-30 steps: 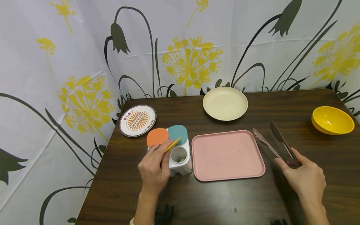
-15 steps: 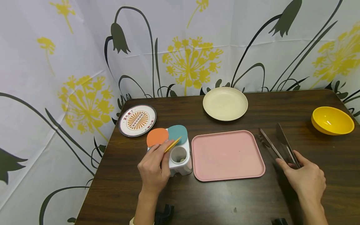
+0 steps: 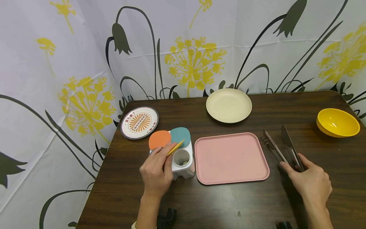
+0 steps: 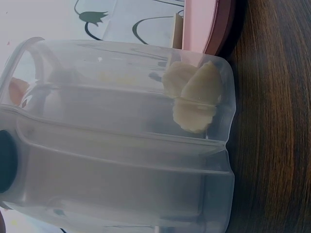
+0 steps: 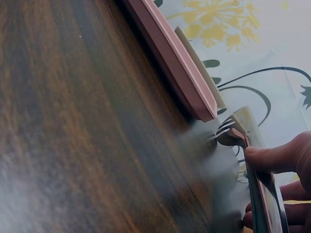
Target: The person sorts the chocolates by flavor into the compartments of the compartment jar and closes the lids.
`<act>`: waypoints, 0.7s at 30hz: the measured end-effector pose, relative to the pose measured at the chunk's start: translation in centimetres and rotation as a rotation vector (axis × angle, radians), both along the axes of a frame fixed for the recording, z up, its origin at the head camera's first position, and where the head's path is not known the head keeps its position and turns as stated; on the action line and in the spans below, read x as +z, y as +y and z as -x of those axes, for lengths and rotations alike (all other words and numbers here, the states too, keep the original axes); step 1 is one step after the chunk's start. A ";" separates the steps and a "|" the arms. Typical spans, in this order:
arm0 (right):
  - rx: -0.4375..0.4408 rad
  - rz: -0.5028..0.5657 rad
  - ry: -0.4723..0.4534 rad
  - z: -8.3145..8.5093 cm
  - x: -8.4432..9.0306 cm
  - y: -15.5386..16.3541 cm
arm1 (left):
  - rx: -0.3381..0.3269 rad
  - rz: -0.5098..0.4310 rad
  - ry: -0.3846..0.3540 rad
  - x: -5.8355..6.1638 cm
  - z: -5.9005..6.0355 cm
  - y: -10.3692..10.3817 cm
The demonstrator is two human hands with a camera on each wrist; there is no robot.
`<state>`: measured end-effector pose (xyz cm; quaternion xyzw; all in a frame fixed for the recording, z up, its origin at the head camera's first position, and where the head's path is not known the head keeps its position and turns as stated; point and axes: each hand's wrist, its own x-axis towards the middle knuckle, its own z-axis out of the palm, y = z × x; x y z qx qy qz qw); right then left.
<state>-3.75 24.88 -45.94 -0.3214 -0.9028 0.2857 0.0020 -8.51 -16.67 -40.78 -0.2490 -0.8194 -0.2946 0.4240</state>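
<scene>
In the head view my left hand point(image 3: 157, 171) pinches a yellow lid point(image 3: 175, 147) tilted up over a round compartment of a clear multi-compartment container point(image 3: 184, 173). The orange lid point(image 3: 159, 139) and teal lid point(image 3: 181, 136) lie flat behind it. Through the container's wall, the left wrist view shows a few pale slices point(image 4: 201, 90) at the bottom. My right hand point(image 3: 311, 179) holds metal serving tongs point(image 3: 276, 149), their arms spread with nothing between them. One arm ends in fork tines point(image 5: 226, 127), the other in a flat blade point(image 3: 287, 140).
A pink tray point(image 3: 231, 159) lies between the container and the tongs. Behind it is a cream plate point(image 3: 228, 105). A patterned plate point(image 3: 139, 122) sits at the back left, and a yellow bowl point(image 3: 338, 123) at the right. Patterned cloth point(image 3: 246, 63) hangs behind the wooden table point(image 3: 223, 206).
The tongs' tips swung slightly right and away from the tray between the first two frames, then held still. My left hand and the yellow lid stay in place.
</scene>
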 end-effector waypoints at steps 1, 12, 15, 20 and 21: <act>0.003 -0.002 0.000 0.0 0.0 0.0 | 0.000 0.000 -0.001 0.0 0.0 0.0; 0.008 -0.011 -0.032 0.1 0.1 0.0 | 0.001 -0.001 -0.004 -0.1 0.0 0.0; 0.012 -0.008 -0.046 0.1 0.1 0.1 | -0.001 -0.003 0.002 -0.1 0.1 0.0; 0.028 -0.006 -0.063 0.1 0.2 0.3 | -0.006 -0.006 0.015 -0.1 0.1 0.0; 0.031 -0.006 -0.067 0.1 0.3 0.3 | -0.007 -0.006 0.015 -0.1 0.1 0.1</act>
